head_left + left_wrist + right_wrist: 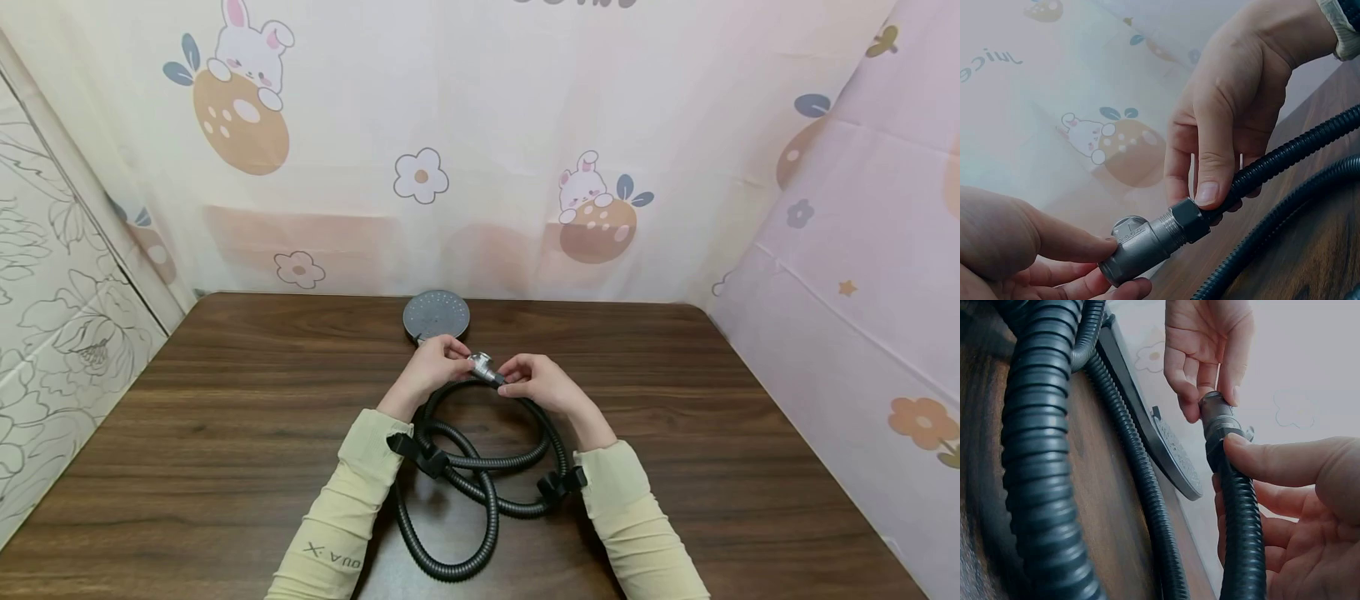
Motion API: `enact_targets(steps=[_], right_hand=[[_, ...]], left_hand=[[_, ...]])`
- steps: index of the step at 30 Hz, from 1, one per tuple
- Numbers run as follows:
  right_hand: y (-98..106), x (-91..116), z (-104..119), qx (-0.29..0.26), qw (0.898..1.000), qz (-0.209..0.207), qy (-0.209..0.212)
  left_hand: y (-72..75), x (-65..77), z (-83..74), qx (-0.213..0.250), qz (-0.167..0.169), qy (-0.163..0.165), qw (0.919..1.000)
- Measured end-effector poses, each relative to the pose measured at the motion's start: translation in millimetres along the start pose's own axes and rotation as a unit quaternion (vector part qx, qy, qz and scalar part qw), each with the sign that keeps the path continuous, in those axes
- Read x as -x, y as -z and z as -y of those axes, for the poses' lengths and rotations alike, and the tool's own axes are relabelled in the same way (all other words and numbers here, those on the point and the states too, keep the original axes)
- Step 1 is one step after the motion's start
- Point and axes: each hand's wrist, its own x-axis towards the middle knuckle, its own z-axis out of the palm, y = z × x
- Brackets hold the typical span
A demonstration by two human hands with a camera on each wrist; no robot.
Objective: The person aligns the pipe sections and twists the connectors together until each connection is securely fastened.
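Observation:
A silvery metal angle fitting (pixel 1141 247) with a side outlet is pinched between the thumb and fingers of my left hand (pixel 431 367). My right hand (pixel 543 385) grips the end of a black ribbed shower hose (pixel 448 572), its thumb at the dark hose nut (pixel 1190 220). That nut sits on the fitting's threaded end, with some thread still showing in the left wrist view. Both hands hold the joined parts above the table. Loops of the hose lie below them. Behind the left hand is a grey shower head (pixel 437 313), its handle partly hidden.
A dark wooden table (pixel 225 433) carries the coiled hose. At its far edge hangs a pale curtain (pixel 495 108) printed with rabbits and flowers. Black straps with small devices (pixel 561 485) circle both wrists, close to the hose loops.

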Motion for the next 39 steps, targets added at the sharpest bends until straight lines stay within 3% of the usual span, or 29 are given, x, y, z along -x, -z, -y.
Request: enact_targets(steps=[15,24,32,39], right_hand=[[-6,1,4,0.051,0.998,-0.020,-0.030],[-8,0,3,0.076,0.996,-0.014,-0.040],[-11,-1,0,0.094,0.994,-0.004,-0.053],[-14,-1,-2,0.113,0.992,-0.009,-0.059]], left_hand=[[0.4,0.8,2.7,-0.041,-0.019,0.017,0.9988],[4.1,2.6,3.6,-0.097,0.021,0.031,0.9946],[5.8,4.6,3.4,-0.162,0.049,0.048,0.9843],[5.2,4.1,5.5,-0.192,0.064,0.061,0.9775]])
